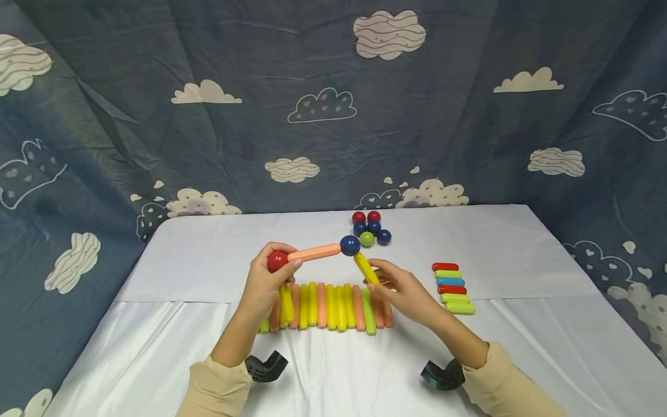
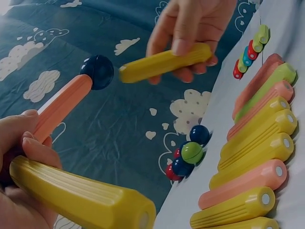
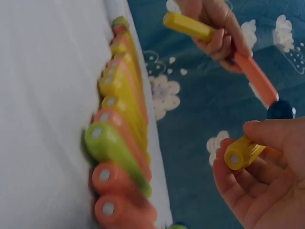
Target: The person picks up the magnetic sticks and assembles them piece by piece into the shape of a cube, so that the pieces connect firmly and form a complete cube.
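While the L hand [image 1: 263,285] curls its fingers and thumb round a red ball [image 1: 278,261], a pink rod [image 1: 314,252] runs from that ball to a blue ball [image 1: 350,245], & a yellow rod [image 1: 286,304] slants down below it, all held up over the table. R hand [image 1: 401,288] pinches a 2nd yellow rod [image 1: 367,269] btwn thumb & fingers; L wrist view shows its tip just short of the blue ball.

Under the hands, a row of long rods [image 1: 322,307] (pink, yellow, green) lies side by side; grey discs show on their ends. Farther back, nr the far edge: a cluster of balls [image 1: 374,227], 2 red, 3 blue, 1 green. Off R: a stack of short rods [image 1: 451,282] in red, green & blue, laid flat.

Table has a white cloth [image 1: 156,347], creased up front, w/ a line across approx mid-depth. Behind & at both sides hangs a dark-blue backdrop [image 1: 250,133], folds visible, printed w/ pale clouds [image 1: 389,35] + small hearts. Beige sleeves [image 1: 216,385] nearest the cam, each w/ a black device [image 1: 267,366] at the wrist.
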Demonstrator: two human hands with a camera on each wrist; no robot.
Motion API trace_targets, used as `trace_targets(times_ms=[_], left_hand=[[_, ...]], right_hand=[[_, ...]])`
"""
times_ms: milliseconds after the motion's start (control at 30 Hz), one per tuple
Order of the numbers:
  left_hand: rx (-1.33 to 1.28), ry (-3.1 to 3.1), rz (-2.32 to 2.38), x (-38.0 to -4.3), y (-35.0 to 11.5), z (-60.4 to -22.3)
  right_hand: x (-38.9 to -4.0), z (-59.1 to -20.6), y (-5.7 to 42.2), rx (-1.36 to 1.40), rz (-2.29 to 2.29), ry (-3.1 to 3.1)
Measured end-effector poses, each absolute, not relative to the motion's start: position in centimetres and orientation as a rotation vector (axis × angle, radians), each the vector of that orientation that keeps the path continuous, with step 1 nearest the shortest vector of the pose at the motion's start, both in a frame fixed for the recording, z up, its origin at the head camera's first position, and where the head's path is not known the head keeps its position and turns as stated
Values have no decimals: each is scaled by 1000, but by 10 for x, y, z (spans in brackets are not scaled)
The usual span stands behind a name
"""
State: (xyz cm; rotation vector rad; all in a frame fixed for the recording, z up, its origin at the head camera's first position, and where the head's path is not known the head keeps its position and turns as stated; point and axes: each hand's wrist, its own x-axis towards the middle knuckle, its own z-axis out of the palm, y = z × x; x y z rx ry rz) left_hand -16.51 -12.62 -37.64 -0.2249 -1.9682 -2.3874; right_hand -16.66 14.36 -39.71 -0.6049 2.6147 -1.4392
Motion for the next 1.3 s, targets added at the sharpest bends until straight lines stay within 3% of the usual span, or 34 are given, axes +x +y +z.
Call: trace_targets(times_ms=[400,800,1100,1300], left_hand=[[-385,-2039,-2387,-167,-128,-380],[-183,-2181,-2197,-182,-120,-399],[-15,-2348,-2073,-217,-121,-412],[93,-2658,-1737,-238,-123,-413]], right_hand=[[-174,-388,134,-649,-1621,2612],[-212,-381,133,-696,-1712,2639],[-252,-378,117,-760,-1725,2697],[-280,-382,108,-698,-1627,2725]])
